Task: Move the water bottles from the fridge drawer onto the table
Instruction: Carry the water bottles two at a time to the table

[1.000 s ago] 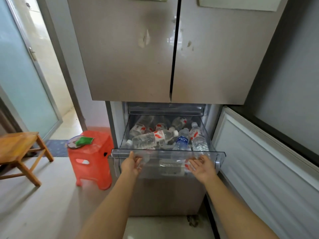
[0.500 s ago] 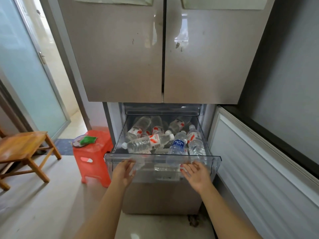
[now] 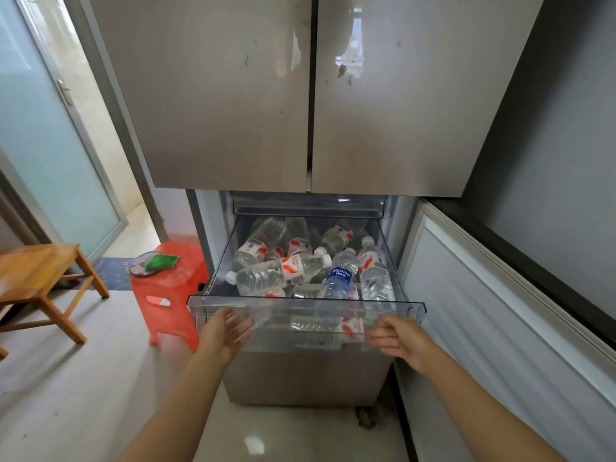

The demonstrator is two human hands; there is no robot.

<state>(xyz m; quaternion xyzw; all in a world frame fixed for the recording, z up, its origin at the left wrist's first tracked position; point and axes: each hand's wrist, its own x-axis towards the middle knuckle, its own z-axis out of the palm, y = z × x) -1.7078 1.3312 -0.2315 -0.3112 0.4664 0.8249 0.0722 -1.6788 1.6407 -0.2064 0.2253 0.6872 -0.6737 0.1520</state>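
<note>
The clear fridge drawer [image 3: 206,301] is being shown pulled out below the two closed upper fridge doors [image 3: 233,95], in the lower middle of the frame. The water bottles [image 3: 300,246] are all being carried inside it, heaped on their sides in more than one layer. A red-labelled bottle [image 3: 276,273] is being borne crosswise on top of the heap, its white cap pointing to the left of the frame. Just to its right a blue-labelled bottle [image 3: 338,278] is being propped at a slant, cap upward, and a second red-labelled bottle [image 3: 375,275] is being leaned along the drawer's right wall. The left hand [image 3: 225,331] is being held out at the left end of the drawer's front wall and the right hand [image 3: 398,338] at the right end, both just under the front rim. Neither grip is being closed on anything: the fingers of both hands are being held loose and slightly bent, with no bottle in them. Whether the fingertips are being pressed to the clear plastic cannot be told. To the left of the drawer a shallow dish [image 3: 135,266] with a green cloth [image 3: 161,261] on it is being carried by a red plastic stool [image 3: 170,295]. A low wooden stool [image 3: 33,271] is being shown at the left edge of the frame, well apart from the drawer.
</note>
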